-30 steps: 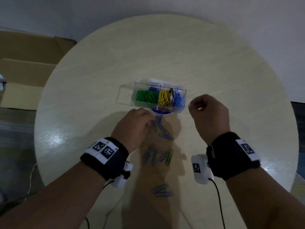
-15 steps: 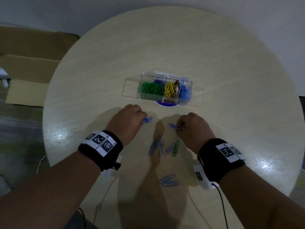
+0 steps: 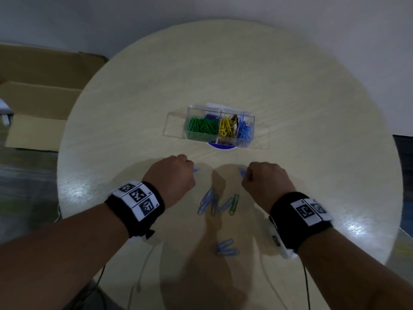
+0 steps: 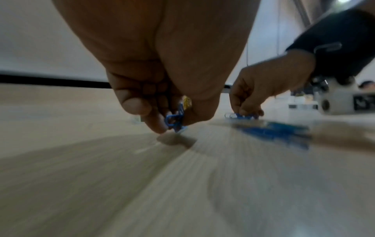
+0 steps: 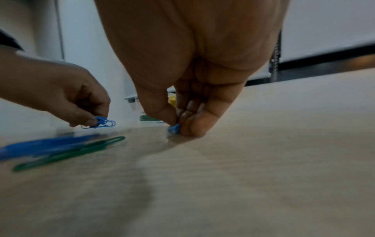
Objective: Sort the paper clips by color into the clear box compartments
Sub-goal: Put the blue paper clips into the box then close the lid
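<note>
A: Nearest, what lies on the table point(image 3: 312, 113)?
B: Loose blue clips point(image 3: 226, 248) and one green point(image 3: 234, 204).
A: The hands?
B: The left hand point(image 3: 172, 175) and right hand point(image 3: 266, 180) each pinch a blue clip point(image 4: 175, 122) low. Best lift cleanly, then drop into the box point(image 3: 220, 127) beyond, blue compartment rightmost.

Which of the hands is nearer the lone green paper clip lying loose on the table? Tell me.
Right. The right hand sits just above and right of the green paper clip; the left hand is farther off, beyond the loose blue clips.
</note>
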Demonstrator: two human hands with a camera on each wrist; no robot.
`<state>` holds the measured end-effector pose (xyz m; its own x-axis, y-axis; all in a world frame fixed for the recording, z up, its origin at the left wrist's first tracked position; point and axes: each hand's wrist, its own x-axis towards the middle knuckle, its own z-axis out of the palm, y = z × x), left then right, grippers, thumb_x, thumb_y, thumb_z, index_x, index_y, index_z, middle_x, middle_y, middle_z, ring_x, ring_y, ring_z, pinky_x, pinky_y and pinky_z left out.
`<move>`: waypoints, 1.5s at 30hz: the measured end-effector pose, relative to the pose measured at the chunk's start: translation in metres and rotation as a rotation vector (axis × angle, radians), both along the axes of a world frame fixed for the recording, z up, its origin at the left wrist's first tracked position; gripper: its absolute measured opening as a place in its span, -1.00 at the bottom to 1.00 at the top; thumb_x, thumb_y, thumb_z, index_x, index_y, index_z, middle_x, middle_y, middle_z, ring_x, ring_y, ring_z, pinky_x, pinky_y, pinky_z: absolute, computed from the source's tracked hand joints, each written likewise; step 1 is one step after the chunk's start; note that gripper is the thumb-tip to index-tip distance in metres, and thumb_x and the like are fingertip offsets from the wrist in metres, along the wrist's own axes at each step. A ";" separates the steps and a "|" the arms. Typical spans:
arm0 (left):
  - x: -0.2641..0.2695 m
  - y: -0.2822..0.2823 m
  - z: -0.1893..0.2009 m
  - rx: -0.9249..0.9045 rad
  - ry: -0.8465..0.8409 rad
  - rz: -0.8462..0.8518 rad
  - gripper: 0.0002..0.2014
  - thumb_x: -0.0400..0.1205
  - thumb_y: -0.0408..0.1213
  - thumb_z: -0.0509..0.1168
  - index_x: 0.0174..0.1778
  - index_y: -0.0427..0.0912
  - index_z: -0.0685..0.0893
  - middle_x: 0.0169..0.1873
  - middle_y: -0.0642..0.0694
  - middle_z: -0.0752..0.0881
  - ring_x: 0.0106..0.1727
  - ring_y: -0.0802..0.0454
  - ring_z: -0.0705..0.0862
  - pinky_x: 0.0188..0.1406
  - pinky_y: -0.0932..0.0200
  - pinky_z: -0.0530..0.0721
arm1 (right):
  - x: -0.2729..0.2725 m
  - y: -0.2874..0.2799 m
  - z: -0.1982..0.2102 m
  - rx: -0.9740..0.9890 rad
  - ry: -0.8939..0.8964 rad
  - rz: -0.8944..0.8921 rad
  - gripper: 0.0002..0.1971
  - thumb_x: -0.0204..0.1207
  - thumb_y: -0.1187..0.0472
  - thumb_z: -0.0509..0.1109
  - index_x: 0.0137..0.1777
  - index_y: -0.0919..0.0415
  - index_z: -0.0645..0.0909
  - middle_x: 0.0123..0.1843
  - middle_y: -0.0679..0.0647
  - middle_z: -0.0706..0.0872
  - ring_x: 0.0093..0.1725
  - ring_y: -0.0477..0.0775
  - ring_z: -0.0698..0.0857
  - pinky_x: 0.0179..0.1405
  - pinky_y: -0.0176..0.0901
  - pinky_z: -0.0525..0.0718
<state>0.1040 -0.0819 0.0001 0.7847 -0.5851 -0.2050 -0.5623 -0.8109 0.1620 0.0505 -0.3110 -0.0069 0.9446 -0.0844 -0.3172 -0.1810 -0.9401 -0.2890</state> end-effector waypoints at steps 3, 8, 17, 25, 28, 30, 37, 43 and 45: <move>0.003 -0.019 0.024 -0.136 0.031 0.107 -0.79 0.57 -0.11 0.26 -0.28 -0.16 0.61 -0.31 -0.08 0.57 -0.28 -0.16 0.58 -0.37 0.07 0.42 | -0.005 -0.014 0.005 0.146 -0.028 -0.187 -0.87 0.40 0.06 0.41 -0.32 0.04 0.59 -0.28 0.09 0.74 -0.18 0.21 0.70 -0.27 -0.16 0.52; 0.039 -0.064 0.051 -0.459 0.021 0.321 -0.69 0.49 -0.02 0.26 -0.32 -0.21 0.71 -0.41 -0.14 0.72 -0.32 -0.13 0.69 -0.29 0.01 0.65 | -0.001 -0.036 0.024 0.272 -0.175 -0.331 -0.93 0.34 0.14 0.47 -0.34 0.05 0.69 -0.40 -0.03 0.74 -0.32 0.01 0.67 -0.32 -0.25 0.49; 0.063 -0.119 0.032 -0.445 0.115 0.328 -0.65 0.68 -0.19 0.16 -0.34 -0.30 0.65 -0.44 -0.19 0.68 -0.33 -0.17 0.67 -0.34 0.04 0.58 | 0.024 -0.050 0.042 0.301 -0.277 -0.341 -0.94 0.35 0.16 0.47 -0.33 0.03 0.72 -0.45 -0.15 0.70 -0.40 -0.21 0.61 -0.44 -0.46 0.42; 0.057 -0.079 0.039 -0.762 0.090 0.512 -0.76 0.72 -0.22 0.19 0.19 -0.05 0.73 -0.03 0.03 0.80 -0.07 0.19 0.72 -0.02 0.44 0.62 | 0.061 -0.036 0.042 0.327 -0.296 -0.305 -0.95 0.36 0.16 0.46 -0.27 -0.01 0.65 -0.45 -0.22 0.63 -0.40 -0.23 0.58 -0.50 -0.62 0.38; 0.043 -0.054 0.035 -0.717 0.061 0.491 -0.80 0.71 -0.21 0.23 0.10 -0.02 0.76 -0.06 0.08 0.77 -0.13 0.28 0.65 -0.16 0.67 0.45 | 0.076 -0.029 0.036 0.311 -0.248 -0.266 -0.91 0.41 0.10 0.44 -0.25 0.09 0.70 -0.31 0.00 0.75 -0.24 0.07 0.71 -0.25 -0.28 0.65; 0.028 -0.038 0.029 -0.632 0.077 0.427 -0.81 0.70 -0.20 0.25 0.10 -0.01 0.77 -0.02 0.08 0.75 -0.16 0.24 0.63 -0.14 0.54 0.50 | 0.077 -0.028 0.034 0.298 -0.236 -0.262 -0.83 0.44 0.03 0.43 -0.18 0.11 0.75 -0.21 0.10 0.81 -0.16 0.15 0.74 -0.11 -0.07 0.70; -0.029 0.004 -0.020 -0.284 0.100 -0.312 -0.58 0.59 -0.42 0.08 0.22 -0.08 0.75 0.29 -0.14 0.70 0.06 -0.29 0.62 0.01 -0.06 0.63 | -0.022 -0.023 0.032 0.338 -0.301 -0.086 -0.90 0.35 0.23 0.54 -0.18 0.02 0.74 -0.27 -0.03 0.72 -0.26 -0.17 0.60 -0.27 -0.48 0.42; -0.046 0.026 -0.030 -0.210 -0.010 -0.368 -0.61 0.58 -0.39 0.12 0.25 -0.12 0.72 0.27 -0.13 0.69 0.04 -0.21 0.60 -0.08 -0.02 0.66 | -0.113 0.018 -0.003 0.287 -0.026 0.380 -0.64 0.33 0.00 0.49 0.14 0.02 0.69 0.01 0.01 0.67 -0.06 0.10 0.63 -0.01 -0.11 0.63; -0.047 0.030 -0.031 -0.215 -0.035 -0.344 -0.71 0.57 -0.44 0.30 0.18 -0.19 0.73 0.15 -0.17 0.72 0.02 -0.24 0.62 -0.09 -0.11 0.69 | -0.121 0.028 -0.008 0.189 -0.044 0.471 -0.69 0.37 0.01 0.41 0.11 0.02 0.68 -0.01 0.02 0.64 -0.08 0.14 0.60 -0.04 -0.10 0.64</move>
